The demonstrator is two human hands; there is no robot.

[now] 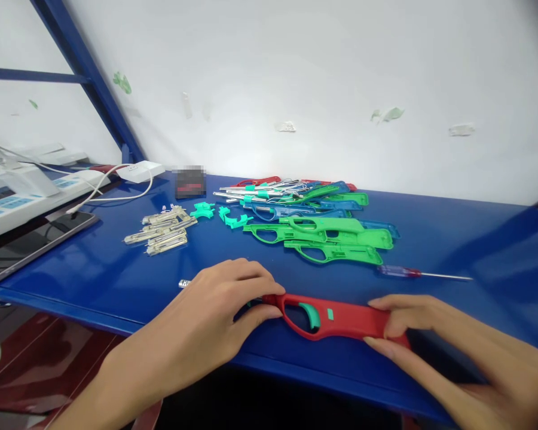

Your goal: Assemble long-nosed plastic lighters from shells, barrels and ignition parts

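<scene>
A red lighter body (349, 321) with a teal trigger (312, 315) lies level near the table's front edge. My left hand (224, 304) pinches its narrow left end between thumb and fingers; a metal tip (185, 283) shows beyond that hand. Around the wide right end, my right hand (412, 328) is closed, thumb below and fingers above. Behind them sit green shell halves (341, 252), with blue and red ones and metal rods further back. Teal triggers (235, 220) and clear plastic parts with metal pins (165, 230) rest to the left of the shells.
A screwdriver (399, 272) with a clear purple handle lies right of the green shells. A tablet (40, 248), white cable (138, 196), white adapter (141, 171) and dark box (190, 182) are at the left. The blue table (130, 304) meets a white wall behind.
</scene>
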